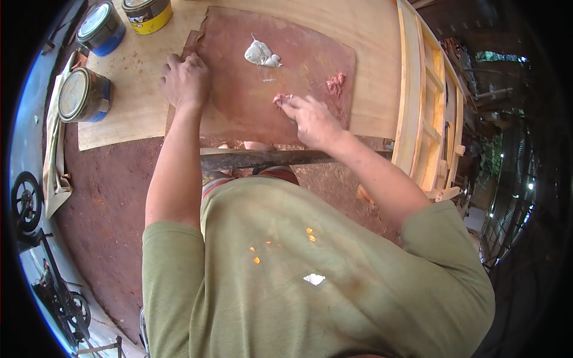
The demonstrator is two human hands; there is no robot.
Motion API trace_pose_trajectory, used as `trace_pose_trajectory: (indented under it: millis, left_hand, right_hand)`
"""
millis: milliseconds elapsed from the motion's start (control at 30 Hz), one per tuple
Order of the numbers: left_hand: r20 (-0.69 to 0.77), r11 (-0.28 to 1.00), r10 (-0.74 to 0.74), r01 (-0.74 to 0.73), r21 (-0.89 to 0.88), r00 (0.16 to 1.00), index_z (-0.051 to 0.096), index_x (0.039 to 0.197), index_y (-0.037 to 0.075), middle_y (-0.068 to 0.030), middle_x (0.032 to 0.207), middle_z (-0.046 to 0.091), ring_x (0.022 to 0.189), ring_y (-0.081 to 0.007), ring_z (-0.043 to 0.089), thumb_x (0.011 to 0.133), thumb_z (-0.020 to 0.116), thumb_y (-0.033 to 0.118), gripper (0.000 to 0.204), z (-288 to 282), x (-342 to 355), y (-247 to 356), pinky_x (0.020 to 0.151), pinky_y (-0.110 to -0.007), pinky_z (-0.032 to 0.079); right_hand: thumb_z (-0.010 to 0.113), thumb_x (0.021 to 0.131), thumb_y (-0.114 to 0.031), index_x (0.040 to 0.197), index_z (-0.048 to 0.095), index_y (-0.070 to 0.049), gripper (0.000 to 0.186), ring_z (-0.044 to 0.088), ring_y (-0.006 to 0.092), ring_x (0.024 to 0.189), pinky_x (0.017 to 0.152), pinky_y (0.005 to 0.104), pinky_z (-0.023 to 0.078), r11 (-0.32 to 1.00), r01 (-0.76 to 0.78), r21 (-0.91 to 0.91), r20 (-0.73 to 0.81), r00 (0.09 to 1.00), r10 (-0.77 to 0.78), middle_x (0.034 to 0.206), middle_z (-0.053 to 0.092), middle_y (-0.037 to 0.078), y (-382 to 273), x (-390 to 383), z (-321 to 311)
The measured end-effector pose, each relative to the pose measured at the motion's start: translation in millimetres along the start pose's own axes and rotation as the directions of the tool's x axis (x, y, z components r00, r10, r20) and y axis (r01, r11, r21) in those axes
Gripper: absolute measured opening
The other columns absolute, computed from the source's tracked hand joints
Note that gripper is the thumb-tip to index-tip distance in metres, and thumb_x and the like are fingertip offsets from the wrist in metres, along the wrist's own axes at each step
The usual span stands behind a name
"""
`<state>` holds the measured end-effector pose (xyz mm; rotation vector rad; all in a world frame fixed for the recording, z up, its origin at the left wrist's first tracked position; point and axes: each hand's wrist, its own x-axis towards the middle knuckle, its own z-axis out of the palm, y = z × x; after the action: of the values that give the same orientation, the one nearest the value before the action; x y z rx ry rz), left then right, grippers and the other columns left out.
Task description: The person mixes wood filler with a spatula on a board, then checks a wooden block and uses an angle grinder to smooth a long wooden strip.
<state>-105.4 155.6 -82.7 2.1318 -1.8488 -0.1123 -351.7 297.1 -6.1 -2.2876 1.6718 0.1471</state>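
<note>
A reddish-brown sheet (239, 98) lies on a pale plywood board. My left hand (186, 80) is curled over its left edge, fingers closed against it. Low on the sheet's right half, my right hand (313, 122) pinches a small pink lump of paste (283, 99) between thumb and fingers, touching or just above the surface. A blob of white paste (260, 55) sits near the sheet's upper middle, with a thin white smear below it. Toward the right edge is a crumbly pink clump (336, 85). The undersides of both hands are hidden.
Left on the plywood (134, 83) stand a lidded can (83, 95), a blue-based can (100, 28) and a yellow-banded can (148, 15). A wooden frame (427, 95) with crosspieces rises at right. A dark bar (256, 159) runs below the near edge. A motorbike (57, 286) stands far left.
</note>
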Motion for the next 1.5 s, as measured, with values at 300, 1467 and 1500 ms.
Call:
trace_pose_trajectory:
  millis: [300,1467,1500]
  left_hand:
    - [-0.003,1.000,-0.009,0.009,-0.023,1.000,0.075,0.096,0.009,-0.0125,0.117,0.063,0.110,-0.0338,0.059,0.098,0.045,0.032,0.038,1,1,-1,0.095,-0.046,0.045]
    - [0.021,1.000,0.002,-0.002,-0.014,1.000,0.076,0.095,0.011,-0.0128,0.117,0.063,0.109,-0.0333,0.059,0.097,0.044,0.031,0.037,4,2,-2,0.093,-0.047,0.046]
    - [0.027,1.000,-0.004,0.004,-0.007,1.000,0.076,0.095,0.011,-0.0128,0.118,0.063,0.110,-0.0331,0.059,0.097,0.044,0.031,0.038,4,4,-3,0.093,-0.047,0.046]
  right_hand:
    - [0.051,0.084,-0.004,0.116,0.071,-0.012,0.039,0.060,0.0299,0.108,0.095,0.0410,0.050,0.999,0.046,0.015,-0.075,0.996,-0.045,0.112,0.067,0.008,11,30,-37]
    - [0.051,0.087,-0.007,0.111,0.069,-0.010,0.030,0.059,0.0305,0.105,0.091,0.0501,0.050,0.994,-0.002,-0.105,-0.039,0.999,-0.002,0.114,0.062,0.007,1,9,-7]
    - [0.051,0.087,-0.007,0.111,0.069,-0.010,0.030,0.059,0.0305,0.105,0.091,0.0501,0.050,0.995,0.000,-0.104,-0.039,0.999,-0.004,0.114,0.062,0.007,-3,0,-2]
